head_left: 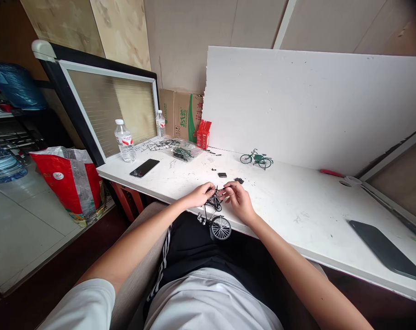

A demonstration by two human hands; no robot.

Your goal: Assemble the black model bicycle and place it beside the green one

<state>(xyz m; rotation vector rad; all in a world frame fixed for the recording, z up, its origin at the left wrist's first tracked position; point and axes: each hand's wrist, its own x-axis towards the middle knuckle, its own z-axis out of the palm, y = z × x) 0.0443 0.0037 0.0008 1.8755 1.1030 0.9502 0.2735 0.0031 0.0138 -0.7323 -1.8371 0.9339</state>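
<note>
black bicycle [221, 228], one green bicycle [258, 157] beyond it, is pinched by left hand [203, 193]; for right hand [238, 198], i cannot tell.

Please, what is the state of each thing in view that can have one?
Black bike: held at desk edge
Left hand: closed on black bike
Right hand: at black bike, grip unclear
Green bike: upright
Near bottle: upright, capped
Far bottle: upright, capped
Phone: flat, screen dark
Dark slab: flat

I log: frame centre, small black model bicycle [217, 222] at the near edge of the long white table [290, 206]; behind, right, small green model bicycle [258, 157]; left, flat black phone [145, 168].
</note>
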